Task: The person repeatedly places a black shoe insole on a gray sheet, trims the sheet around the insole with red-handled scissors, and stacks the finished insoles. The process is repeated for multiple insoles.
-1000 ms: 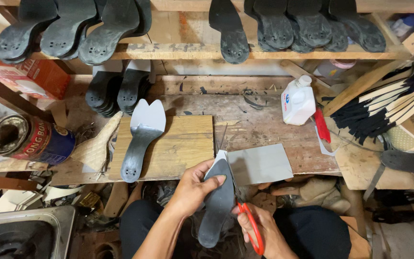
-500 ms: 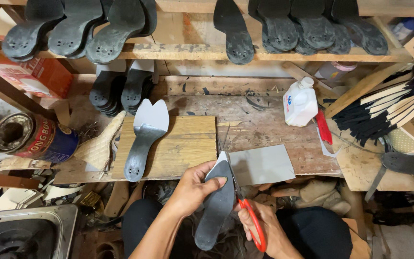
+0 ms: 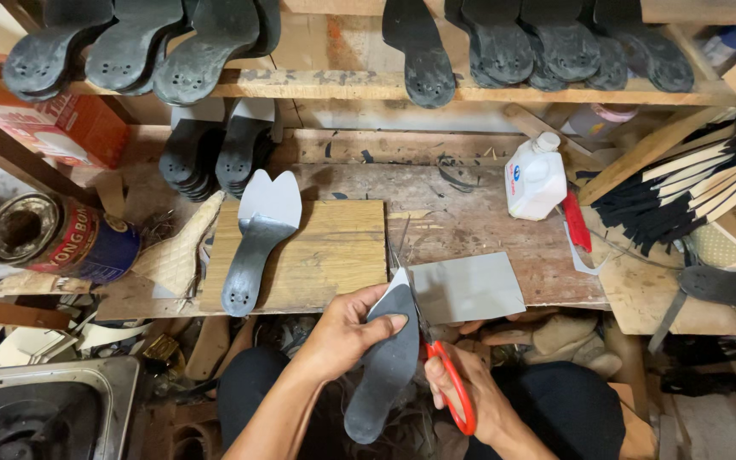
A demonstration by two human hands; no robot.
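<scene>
My left hand [image 3: 344, 332] grips a dark grey shoe insole [image 3: 385, 362] near its toe end, thumb on top. My right hand [image 3: 470, 396] holds red-handled scissors [image 3: 436, 358], whose blades run along the insole's right edge up toward its tip. A grey sheet of board [image 3: 468, 287] lies on the bench just behind the insole's tip. Another grey insole piece with a notched wide end [image 3: 257, 234] rests on a wooden cutting board [image 3: 334, 255] to the left.
A shelf [image 3: 342, 85] above carries several black soles. A white plastic bottle [image 3: 536, 177] and a red tool [image 3: 577, 221] stand at right, stacked black strips [image 3: 683, 196] beyond. A tin can [image 3: 53, 237] lies at left, a metal basin [image 3: 36, 409] at lower left.
The hands, insole and scissors have shifted slightly; the scissors stay along the insole's right edge. Nothing else has moved.
</scene>
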